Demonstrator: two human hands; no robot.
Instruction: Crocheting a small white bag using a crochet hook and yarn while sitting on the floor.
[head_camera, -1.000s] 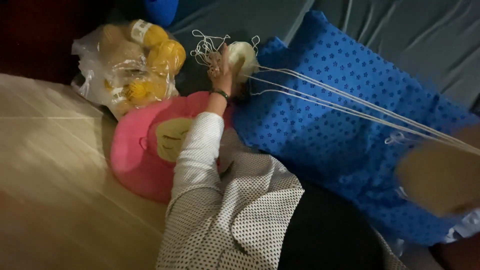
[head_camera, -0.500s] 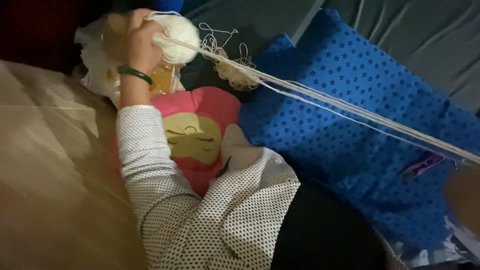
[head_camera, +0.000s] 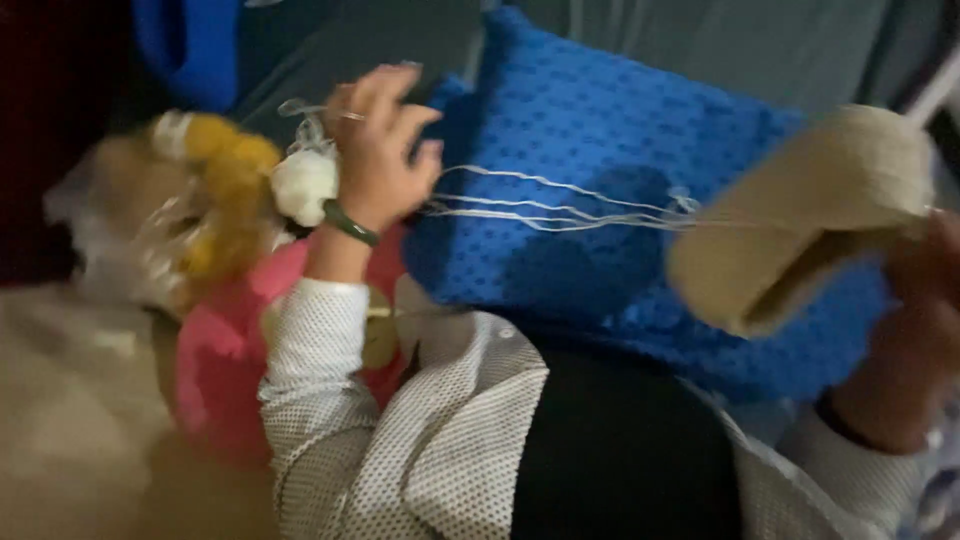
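My left hand (head_camera: 378, 150) is raised over the blue dotted cushion's left edge, fingers curled around a small white yarn ball (head_camera: 304, 185) and its loops. Several thin white strands (head_camera: 560, 208) run from that hand rightwards across the cushion. My right hand (head_camera: 915, 340), at the far right, grips a beige knitted piece (head_camera: 800, 215) where the strands end. A green bangle sits on my left wrist.
A blue dotted cushion (head_camera: 600, 120) lies across grey fabric. A pink cushion (head_camera: 225, 350) is beside my left sleeve. A clear plastic bag of yellow yarn balls (head_camera: 200, 200) sits at left, with a blue object (head_camera: 190, 45) above it.
The view has swung and moved closer. My left hand has come rightwards with the white ball, from above the bag to the cushion's edge. The beige piece now shows large at right.
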